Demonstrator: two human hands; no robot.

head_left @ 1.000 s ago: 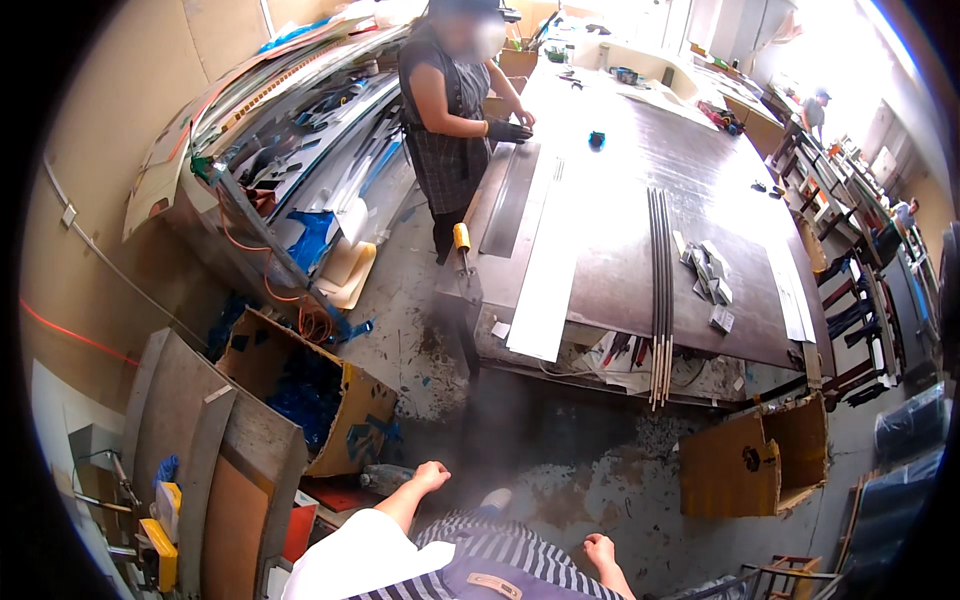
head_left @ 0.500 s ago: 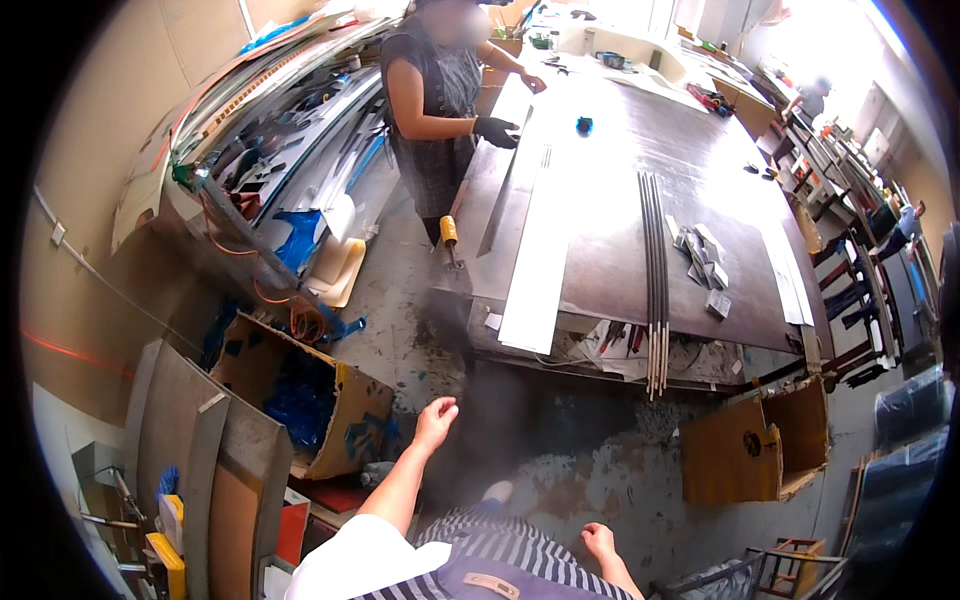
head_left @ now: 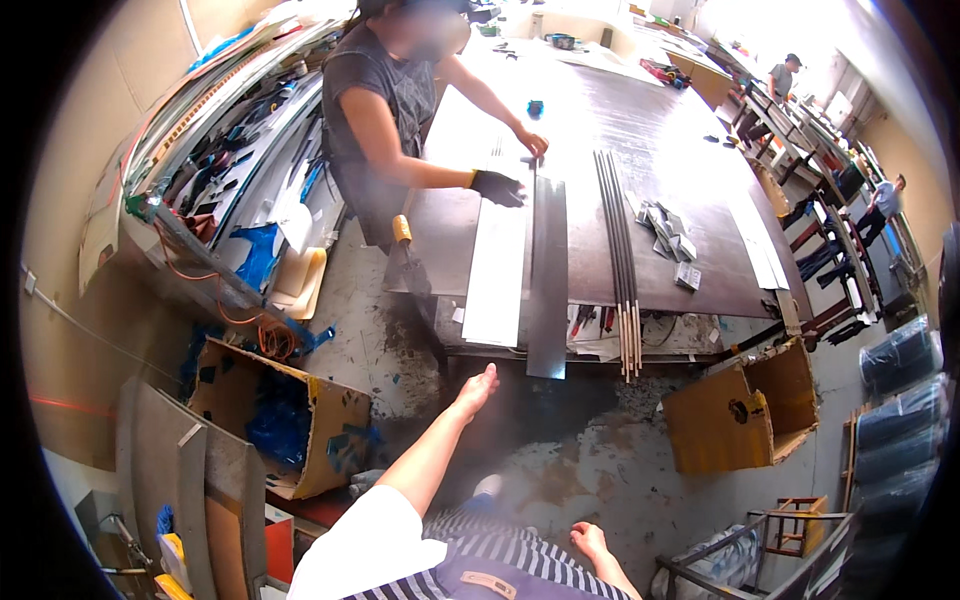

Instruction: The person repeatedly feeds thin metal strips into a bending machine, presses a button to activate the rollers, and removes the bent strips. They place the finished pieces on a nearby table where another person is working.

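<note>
My left hand (head_left: 478, 390) is stretched out ahead, open and empty, close to the near end of a long dark flat strip (head_left: 547, 280) but apart from it. That strip lies lengthwise on the large dark table (head_left: 690, 130), its near end jutting past the table's edge. A person (head_left: 385, 110) on the left side leans over it; their gloved hand (head_left: 498, 188) is beside the strip and their bare hand (head_left: 532, 143) at its far end. My right hand (head_left: 589, 540) hangs low by my striped apron, fingers loosely bent and apart, with nothing visible in it.
A white strip (head_left: 495, 270), several thin dark rods (head_left: 620, 260) and small grey metal pieces (head_left: 664, 235) lie on the table. Cardboard boxes stand on the floor, one (head_left: 335, 435) left with blue scraps, another (head_left: 710, 420) right. Leaning panels (head_left: 190, 480) are near left.
The co-worker has bent forward and moved the dark strip rightward, from the table's left edge to right of the white strip. My left hand has reached forward and right; I am nearer the table.
</note>
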